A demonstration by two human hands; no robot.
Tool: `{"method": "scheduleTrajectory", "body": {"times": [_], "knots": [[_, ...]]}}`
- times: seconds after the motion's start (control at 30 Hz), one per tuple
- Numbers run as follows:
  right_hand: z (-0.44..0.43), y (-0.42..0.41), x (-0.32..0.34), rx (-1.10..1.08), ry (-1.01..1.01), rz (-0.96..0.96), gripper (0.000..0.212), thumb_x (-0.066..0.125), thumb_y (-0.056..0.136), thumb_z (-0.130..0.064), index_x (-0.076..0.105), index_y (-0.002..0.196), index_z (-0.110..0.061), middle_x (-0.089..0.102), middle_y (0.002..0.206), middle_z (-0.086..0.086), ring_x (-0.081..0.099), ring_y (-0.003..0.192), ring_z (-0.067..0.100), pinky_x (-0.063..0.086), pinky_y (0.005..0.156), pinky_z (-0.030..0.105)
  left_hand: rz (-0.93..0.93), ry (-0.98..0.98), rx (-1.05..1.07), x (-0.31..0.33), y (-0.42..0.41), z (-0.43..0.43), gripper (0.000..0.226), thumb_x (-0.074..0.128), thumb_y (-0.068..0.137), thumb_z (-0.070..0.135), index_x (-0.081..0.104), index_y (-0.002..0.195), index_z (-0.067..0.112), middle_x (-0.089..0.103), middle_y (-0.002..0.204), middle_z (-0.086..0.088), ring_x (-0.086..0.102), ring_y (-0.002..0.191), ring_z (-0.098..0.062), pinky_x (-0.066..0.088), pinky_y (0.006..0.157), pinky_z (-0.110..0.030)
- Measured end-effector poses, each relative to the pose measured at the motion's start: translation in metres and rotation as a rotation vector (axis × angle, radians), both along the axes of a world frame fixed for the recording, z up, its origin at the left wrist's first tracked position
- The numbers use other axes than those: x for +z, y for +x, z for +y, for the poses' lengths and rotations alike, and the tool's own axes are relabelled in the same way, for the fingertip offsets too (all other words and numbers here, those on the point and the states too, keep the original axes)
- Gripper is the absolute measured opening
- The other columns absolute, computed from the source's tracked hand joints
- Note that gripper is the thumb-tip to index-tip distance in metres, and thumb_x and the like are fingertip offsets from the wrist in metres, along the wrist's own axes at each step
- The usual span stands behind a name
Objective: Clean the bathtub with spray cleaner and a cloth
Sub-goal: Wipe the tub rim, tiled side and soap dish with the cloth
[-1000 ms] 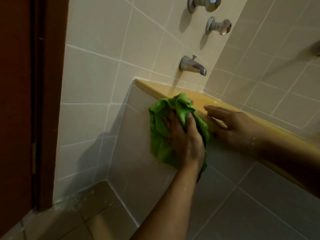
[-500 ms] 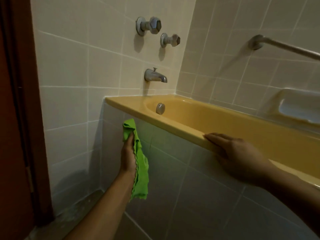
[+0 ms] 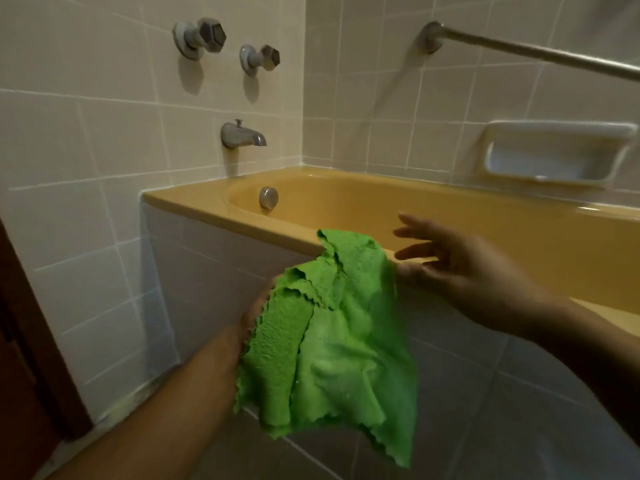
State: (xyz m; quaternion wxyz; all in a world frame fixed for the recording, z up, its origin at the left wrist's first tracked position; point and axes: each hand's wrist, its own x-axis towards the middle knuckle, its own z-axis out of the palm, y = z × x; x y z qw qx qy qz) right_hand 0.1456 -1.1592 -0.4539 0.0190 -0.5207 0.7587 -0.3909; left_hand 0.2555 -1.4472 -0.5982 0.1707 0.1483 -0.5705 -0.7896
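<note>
A green cloth (image 3: 332, 344) hangs in loose folds in front of the tiled side of the yellow bathtub (image 3: 221, 211). My left hand (image 3: 258, 303) grips it from behind and is mostly hidden by it. My right hand (image 3: 450, 268) hovers just right of the cloth over the tub's front rim, fingers spread and straight, holding nothing. No spray cleaner is in view.
A metal spout (image 3: 242, 135) and two wall taps (image 3: 204, 36) sit above the tub's left end. An overflow cap (image 3: 268, 197) is inside the tub. A grab bar (image 3: 533, 51) and a soap dish (image 3: 550, 154) are on the right wall. A dark door frame (image 3: 31, 341) stands at left.
My left hand has raised the cloth from the tub's tiled side up and to the right. My right hand has lifted off the rim and spread its fingers.
</note>
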Motion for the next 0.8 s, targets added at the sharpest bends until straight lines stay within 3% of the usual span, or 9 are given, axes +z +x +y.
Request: {"method": "scheduleTrajectory", "body": {"times": [0.07,0.1,0.23,0.33,0.4,0.5,0.57,0.67,0.8], "knots": [[0.013,-0.007,0.009,0.052,0.088,-0.050,0.073,0.071,0.088,-0.027,0.040,0.154,-0.025,0.062,0.136,-0.013,0.063,0.115,-0.003,0.053,0.095,0.017,0.027,-0.136,-0.155,0.053,0.008,0.064,0.035,0.080,0.069,0.034,0.083,0.097,0.013,0.079,0.102,-0.006,0.073,0.108,-0.021,0.059,0.094,-0.035],[0.019,-0.009,0.012,0.051,0.112,-0.029,0.065,0.072,0.090,-0.025,0.047,0.150,-0.024,0.068,0.128,-0.012,0.066,0.111,-0.001,0.055,0.094,0.020,0.013,-0.194,-0.238,0.072,0.009,0.089,0.025,0.070,0.075,0.031,0.084,0.087,0.014,0.079,0.097,-0.006,0.076,0.094,-0.018,0.061,0.083,-0.029],[0.044,-0.012,0.018,-0.054,0.132,0.137,0.017,0.072,0.094,-0.022,0.076,0.110,-0.024,0.076,0.094,-0.004,0.070,0.087,0.012,0.057,0.078,0.033,0.036,-0.260,-0.376,0.101,0.004,0.135,0.027,0.060,0.092,0.026,0.078,0.106,0.010,0.076,0.108,-0.017,0.075,0.094,-0.028,0.061,0.080,-0.035],[0.057,-0.010,0.020,-0.177,0.138,0.265,0.013,0.070,0.094,-0.018,0.077,0.098,-0.027,0.074,0.085,-0.007,0.067,0.079,0.007,0.055,0.069,0.027,0.013,-0.597,-0.339,0.104,-0.002,0.145,0.027,0.064,0.098,0.026,0.070,0.123,0.018,0.077,0.111,-0.005,0.074,0.103,-0.022,0.060,0.088,-0.036],[0.064,-0.007,0.019,-0.265,0.077,0.299,0.018,0.069,0.092,-0.014,0.077,0.092,-0.031,0.074,0.080,-0.012,0.067,0.074,0.003,0.056,0.066,0.025,0.125,-0.865,-0.184,0.102,-0.009,0.155,0.024,0.075,0.093,0.023,0.071,0.116,0.022,0.077,0.103,0.001,0.073,0.098,-0.014,0.059,0.085,-0.033],[0.079,-0.002,0.016,-0.316,-0.025,0.081,0.019,0.065,0.094,-0.013,0.077,0.096,-0.028,0.074,0.082,-0.008,0.071,0.078,0.008,0.062,0.075,0.036,0.260,-1.176,0.083,0.095,-0.021,0.164,0.037,0.086,0.082,0.020,0.065,0.110,0.033,0.071,0.093,0.008,0.068,0.085,-0.012,0.055,0.073,-0.033],[0.086,0.006,0.017,-0.262,0.078,-0.059,0.016,0.066,0.096,-0.033,0.072,0.111,-0.032,0.073,0.097,-0.008,0.069,0.089,0.008,0.061,0.081,0.036,0.321,-1.284,0.154,0.096,-0.022,0.169,0.061,0.088,0.078,0.015,0.052,0.120,0.042,0.062,0.091,0.011,0.063,0.081,-0.011,0.051,0.068,-0.032],[0.088,0.007,0.013,-0.265,0.236,0.146,0.036,0.067,0.087,-0.054,0.071,0.114,-0.031,0.071,0.096,-0.010,0.065,0.087,0.005,0.057,0.077,0.033,0.329,-1.308,0.131,0.107,-0.020,0.178,0.081,0.092,0.074,0.024,0.037,0.129,0.046,0.055,0.093,0.014,0.059,0.081,-0.004,0.049,0.068,-0.029],[0.093,0.001,0.017,-0.417,0.051,0.296,0.013,0.076,0.090,-0.031,0.078,0.102,-0.027,0.069,0.077,-0.013,0.062,0.071,0.000,0.047,0.063,0.021,-0.011,-1.294,-0.160,0.121,-0.016,0.169,0.100,0.092,0.065,0.054,0.033,0.146,0.045,0.055,0.125,0.014,0.058,0.113,-0.006,0.051,0.098,-0.030]]}}
